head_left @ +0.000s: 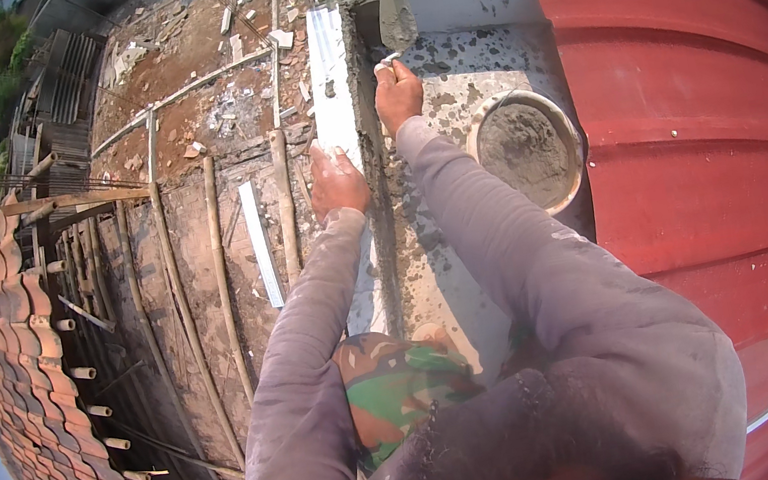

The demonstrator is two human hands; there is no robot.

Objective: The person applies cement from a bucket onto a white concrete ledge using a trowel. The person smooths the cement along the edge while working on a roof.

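Note:
My right hand (398, 95) is closed around the handle of a pointed trowel (395, 17). The trowel's grey, mortar-smeared blade points away from me, over the far end of a narrow mortar-coated strip (366, 122). Beside that strip, on its left, runs a white wall edge (330, 68) with some grey smears. My left hand (338, 185) rests against this white edge, its fingers stretched forward and no tool in it. A round bucket (576, 131) with wet grey mortar (526, 152) in it stands right of my right forearm.
Red corrugated metal sheeting (681, 82) borders the right side. The white ledge (478, 69) under the bucket is spattered with mortar. On the left, a drop leads to rubble-strewn ground (175, 122), bamboo poles (225, 275) and a tiled roof (34, 376). Thin rods rise at the far end.

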